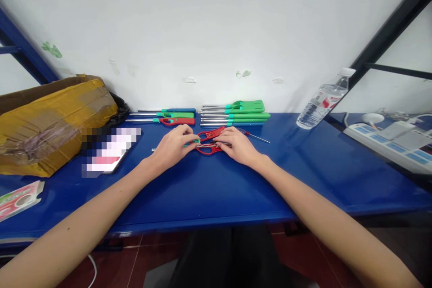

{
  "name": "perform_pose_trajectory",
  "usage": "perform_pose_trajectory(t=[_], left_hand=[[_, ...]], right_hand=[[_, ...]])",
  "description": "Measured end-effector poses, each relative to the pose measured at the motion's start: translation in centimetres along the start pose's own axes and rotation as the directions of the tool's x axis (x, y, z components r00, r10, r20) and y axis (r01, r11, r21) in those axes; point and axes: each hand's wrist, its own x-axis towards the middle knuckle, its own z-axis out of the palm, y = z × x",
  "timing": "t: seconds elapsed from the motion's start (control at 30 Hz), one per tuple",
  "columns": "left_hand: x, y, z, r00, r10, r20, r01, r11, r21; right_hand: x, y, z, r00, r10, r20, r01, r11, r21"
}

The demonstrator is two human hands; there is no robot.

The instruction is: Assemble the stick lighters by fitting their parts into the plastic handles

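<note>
On the blue table (209, 193), two red handle pieces (212, 134) are touched by the right hand (239, 145). A small green part (196, 141) is pinched by the left hand (174, 145), just beside them. Farther back, three long-necked lighters (177, 121) are laid in a row, and mostly green lighters (248, 109) are grouped to their right. At the left, a phone (113, 149) is placed near a yellow-taped box (57, 121); at the right, a bottle (322, 102) is stood near a power strip (388, 144).

Red pieces (212, 134), partly hidden
Right fingers (230, 138) cover one end; green bit (195, 141) at left fingertips (193, 137) too small to identify.
</note>
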Motion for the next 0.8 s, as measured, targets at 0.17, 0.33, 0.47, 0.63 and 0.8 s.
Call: perform_pose_trajectory(t=[0.17,0.33,0.47,0.63,0.8], left_hand=[[0.06,0.05,0.00,1.000,0.006,0.013,-0.005,0.999,-0.034],[0.12,0.04,0.12,1.000,0.009,0.022,-0.008,1.000,-0.010],[0.10,0.24,0.16,1.000,0.002,-0.012,-0.002,1.000,0.001],[0.04,0.48,0.16,1.000,-0.001,-0.022,0.001,1.000,0.000],[-0.07,0.28,0.40,1.000,0.008,-0.028,-0.008,1.000,0.006]], right_hand=[[-0.04,0.16,0.17,1.000,0.000,-0.011,0.001,1.000,0.011],[-0.13,0.06,0.23,1.000,0.011,-0.015,-0.011,1.000,0.016],[-0.17,0.01,0.36,0.999,0.035,-0.027,-0.034,0.999,0.024],[-0.17,0.08,0.36,0.999,0.027,-0.026,-0.027,1.000,0.008],[-0.21,0.01,0.36,0.999,0.042,-0.035,-0.040,0.999,0.035]])
